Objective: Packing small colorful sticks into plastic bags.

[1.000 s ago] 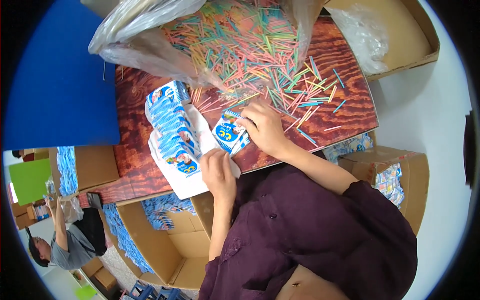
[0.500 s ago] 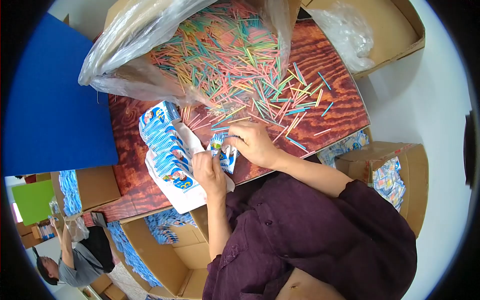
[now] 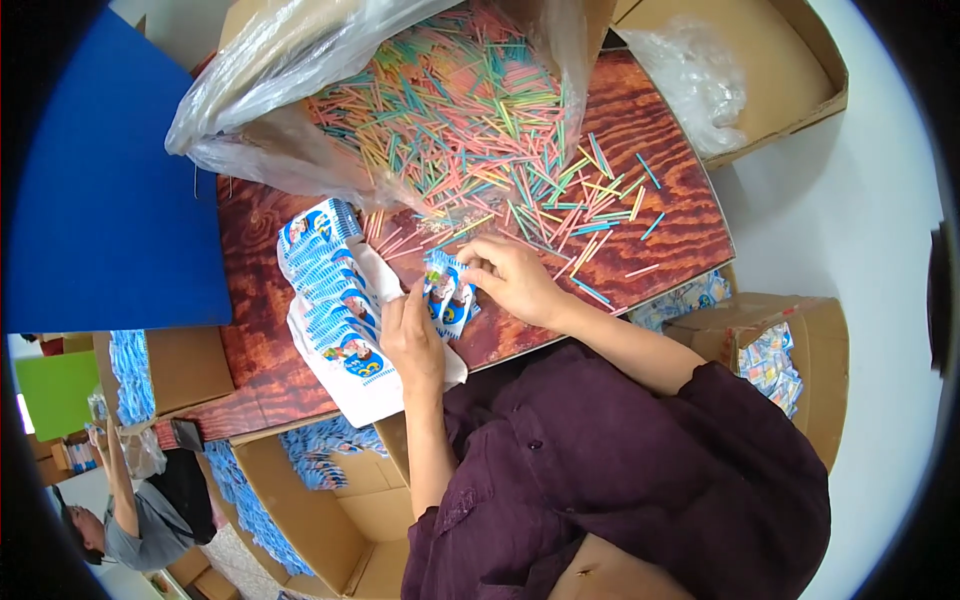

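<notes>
A small blue-and-white packet (image 3: 447, 310) lies between my hands at the table's near edge. My left hand (image 3: 411, 335) pinches its left side with thumb and forefinger. Bent round the packet's upper right side are the fingers of my right hand (image 3: 515, 282), with the thumb against it. Left of the packet, a row of overlapping matching packets (image 3: 345, 285) rests on a white sheet (image 3: 375, 398). Just beyond my hands, thin pink, yellow, green and blue sticks (image 3: 470, 130) spill out of a clear plastic bag (image 3: 250, 165) onto the table.
The dark red wood-grain table (image 3: 265, 265) carries loose sticks on its right. A blue panel (image 3: 110, 190) stands at left. Cardboard boxes with packets sit below left (image 3: 300, 500) and right (image 3: 815, 370). An open box (image 3: 790, 60) holds clear plastic. Another person (image 3: 150, 520) works at far left.
The packet has been turned and spread so more of its printed face shows. My left fingers have straightened somewhat along its left side; my right hand has moved slightly right.
</notes>
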Tool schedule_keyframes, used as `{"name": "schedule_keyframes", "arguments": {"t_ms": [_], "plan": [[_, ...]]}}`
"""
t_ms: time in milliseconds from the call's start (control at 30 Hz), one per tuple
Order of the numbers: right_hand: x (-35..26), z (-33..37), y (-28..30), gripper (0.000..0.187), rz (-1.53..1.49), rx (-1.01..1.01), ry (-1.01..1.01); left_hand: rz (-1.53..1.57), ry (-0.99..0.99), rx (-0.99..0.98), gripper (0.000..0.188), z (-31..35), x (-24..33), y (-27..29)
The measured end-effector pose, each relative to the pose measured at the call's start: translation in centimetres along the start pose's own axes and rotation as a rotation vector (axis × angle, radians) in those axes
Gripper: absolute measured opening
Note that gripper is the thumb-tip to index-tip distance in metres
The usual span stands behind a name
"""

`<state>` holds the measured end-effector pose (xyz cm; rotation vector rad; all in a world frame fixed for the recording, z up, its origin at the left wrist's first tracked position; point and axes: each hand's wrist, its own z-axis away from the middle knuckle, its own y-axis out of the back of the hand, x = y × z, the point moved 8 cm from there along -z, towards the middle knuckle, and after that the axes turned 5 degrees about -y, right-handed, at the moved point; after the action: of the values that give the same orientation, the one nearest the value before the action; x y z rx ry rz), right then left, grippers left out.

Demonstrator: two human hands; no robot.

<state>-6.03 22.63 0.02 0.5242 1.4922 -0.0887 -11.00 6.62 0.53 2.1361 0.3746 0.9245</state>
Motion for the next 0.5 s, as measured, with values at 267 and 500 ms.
{"name": "schedule_keyframes", "arguments": {"t_ms": [267, 500], "plan": [[-13.1, 3.6, 10.3, 0.015, -0.058, 0.129, 0.326, -0.034, 0.008, -0.052, 0.045, 0.7, 0.2, 0.2], [-23.8, 16.7, 21.1, 0.018, 0.105, 0.435, 1.131, 0.112, -0.069, 0.146, 0.046, -4.3, 4.2, 11.1]]}}
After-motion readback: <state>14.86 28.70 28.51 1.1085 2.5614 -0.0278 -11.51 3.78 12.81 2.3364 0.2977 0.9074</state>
